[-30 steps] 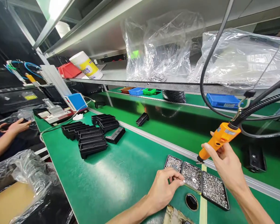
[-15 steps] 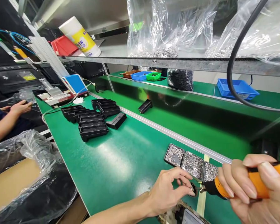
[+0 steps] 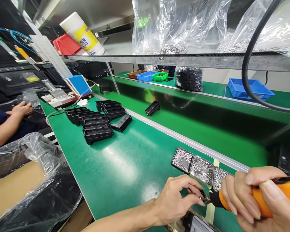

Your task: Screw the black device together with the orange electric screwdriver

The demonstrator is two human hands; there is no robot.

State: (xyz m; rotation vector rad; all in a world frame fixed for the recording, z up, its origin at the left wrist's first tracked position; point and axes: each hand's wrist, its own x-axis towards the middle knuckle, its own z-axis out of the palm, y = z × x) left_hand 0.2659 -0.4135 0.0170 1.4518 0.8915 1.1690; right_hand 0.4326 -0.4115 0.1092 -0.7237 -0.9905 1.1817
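At the near edge of the green surface [image 3: 125,167], the right hand [image 3: 261,196] has its fingers clamped around one orange screwdriver [image 3: 258,199], whose tip meets the pinched-together fingers of the left hand [image 3: 176,201]. Three trays of small metal parts [image 3: 199,165] sit just beyond. Bare surface lies between the hands and the black housings [image 3: 96,120] grouped toward the far left.

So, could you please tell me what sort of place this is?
Most likely a factory assembly line: a green bench, rows of identical black plastic housings, trays of small metal fasteners, and an orange electric screwdriver in the right hand.
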